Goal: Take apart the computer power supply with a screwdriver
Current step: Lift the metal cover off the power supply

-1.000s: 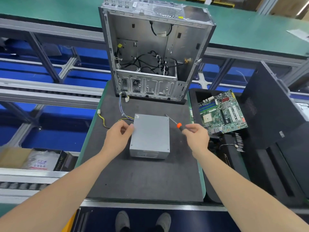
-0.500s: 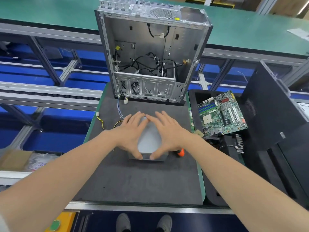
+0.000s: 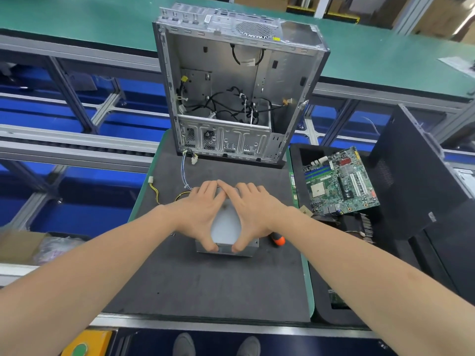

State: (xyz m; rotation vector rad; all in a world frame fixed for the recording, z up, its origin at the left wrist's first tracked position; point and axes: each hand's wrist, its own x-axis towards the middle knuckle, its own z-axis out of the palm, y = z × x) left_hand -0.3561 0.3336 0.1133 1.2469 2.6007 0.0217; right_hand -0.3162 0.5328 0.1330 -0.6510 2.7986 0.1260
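The grey metal power supply (image 3: 226,228) lies flat on the dark mat (image 3: 205,286), its coloured cables (image 3: 185,176) trailing off to the far left. My left hand (image 3: 199,214) and my right hand (image 3: 255,214) both lie over its top. The fingers reach the far edge and meet at the tips, while both thumbs hook over the near edge. The hands hide most of the top. The screwdriver (image 3: 277,239) lies on the mat just right of the box, with only its orange and black handle showing beside my right wrist.
An open, gutted computer case (image 3: 231,98) stands upright at the mat's far end. A green motherboard (image 3: 339,183) rests in a black tray to the right, beside a black side panel (image 3: 416,191). Conveyor rails run along the left.
My right hand put the screwdriver down on the mat beside the box. Both hands then moved onto the top of the power supply and now hold it by its edges.
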